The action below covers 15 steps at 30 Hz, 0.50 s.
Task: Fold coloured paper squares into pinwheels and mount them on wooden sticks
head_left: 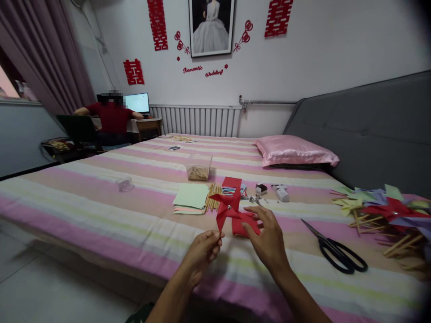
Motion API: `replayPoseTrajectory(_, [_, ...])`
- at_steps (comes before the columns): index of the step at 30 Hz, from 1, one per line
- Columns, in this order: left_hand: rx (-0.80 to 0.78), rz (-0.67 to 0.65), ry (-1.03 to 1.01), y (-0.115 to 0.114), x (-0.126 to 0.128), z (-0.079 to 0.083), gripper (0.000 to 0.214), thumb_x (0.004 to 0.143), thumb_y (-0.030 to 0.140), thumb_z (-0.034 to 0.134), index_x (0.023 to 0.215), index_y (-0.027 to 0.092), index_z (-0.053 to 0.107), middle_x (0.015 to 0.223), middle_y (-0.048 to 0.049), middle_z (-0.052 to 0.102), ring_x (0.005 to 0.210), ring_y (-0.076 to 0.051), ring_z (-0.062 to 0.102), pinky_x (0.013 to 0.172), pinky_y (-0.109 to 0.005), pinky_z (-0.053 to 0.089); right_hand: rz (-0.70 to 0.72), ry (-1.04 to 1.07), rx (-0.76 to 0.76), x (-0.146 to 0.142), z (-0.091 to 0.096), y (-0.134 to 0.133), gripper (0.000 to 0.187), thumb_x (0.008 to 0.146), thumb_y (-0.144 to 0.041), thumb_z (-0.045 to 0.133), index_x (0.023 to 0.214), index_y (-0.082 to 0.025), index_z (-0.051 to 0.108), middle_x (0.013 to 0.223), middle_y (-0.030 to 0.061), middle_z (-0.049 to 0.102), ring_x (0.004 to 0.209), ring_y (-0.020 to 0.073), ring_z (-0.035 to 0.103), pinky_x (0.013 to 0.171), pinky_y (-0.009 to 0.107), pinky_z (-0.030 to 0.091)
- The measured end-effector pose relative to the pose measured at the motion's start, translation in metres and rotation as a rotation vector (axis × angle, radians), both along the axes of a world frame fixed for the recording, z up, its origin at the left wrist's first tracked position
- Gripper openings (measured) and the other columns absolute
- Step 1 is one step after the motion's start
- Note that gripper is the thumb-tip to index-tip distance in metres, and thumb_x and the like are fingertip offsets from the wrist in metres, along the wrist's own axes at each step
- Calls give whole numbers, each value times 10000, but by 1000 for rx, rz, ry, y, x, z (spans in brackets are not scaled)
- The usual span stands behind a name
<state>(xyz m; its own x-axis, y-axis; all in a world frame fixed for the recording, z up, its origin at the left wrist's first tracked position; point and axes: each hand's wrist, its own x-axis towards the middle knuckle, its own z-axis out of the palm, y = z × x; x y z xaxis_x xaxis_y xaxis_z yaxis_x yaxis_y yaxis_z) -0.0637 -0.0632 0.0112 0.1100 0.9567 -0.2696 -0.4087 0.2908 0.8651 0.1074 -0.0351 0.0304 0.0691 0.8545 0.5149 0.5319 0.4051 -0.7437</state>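
A red paper pinwheel with a shiny pin at its centre is held up over the bed. My left hand pinches it low down, by its stick, most of which the fingers hide. Close to its right side, my right hand has its fingers apart and curved; whether a fingertip touches the paper I cannot tell. Behind the pinwheel lie a stack of light green paper squares, several wooden sticks and a red paper sheet on top of other coloured paper.
Black-handled scissors lie to the right, beside a pile of finished pinwheels. A clear box of sticks, small white boxes and a pink pillow are farther back. A person sits at a desk, far left.
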Motion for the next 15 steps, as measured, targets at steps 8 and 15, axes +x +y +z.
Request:
replayPoseTrajectory(8, [-15,-21,7,1,2,2,230,623,287,718,735,98,649,576,30,496,427,-11,353,406,-157,171,-14,52,99,0,-1,1,117,710,-166,596,760,-220,687,1018,76,553,950,234,547,832,375,452])
replayPoseTrajectory(15, [-15,-18,11,2,4,4,230,613,280,729,726,99,644,576,32,491,418,-7,329,397,-159,154,36,69,74,-8,-2,-1,141,673,-131,631,764,-222,688,1037,68,532,965,218,542,856,351,445])
